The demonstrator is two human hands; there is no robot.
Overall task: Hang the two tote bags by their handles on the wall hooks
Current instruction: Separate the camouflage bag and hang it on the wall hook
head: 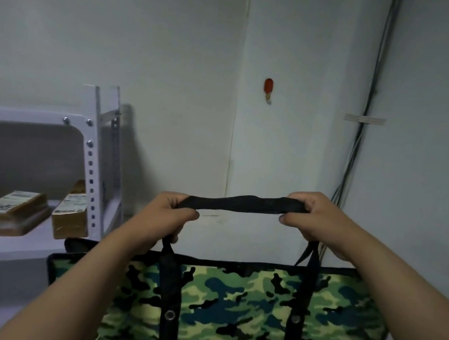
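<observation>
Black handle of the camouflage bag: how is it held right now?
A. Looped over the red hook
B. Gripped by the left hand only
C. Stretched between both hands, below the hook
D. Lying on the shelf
C: the left hand and right hand grip the ends of the handle, well below the red hook.

I see a pale wall (164,42) that meets another wall at a corner on the right, where dark cables (373,84) run down. A white metal shelf rack (96,155) stands at the left and carries brown packets (15,213). The light is dim.
</observation>
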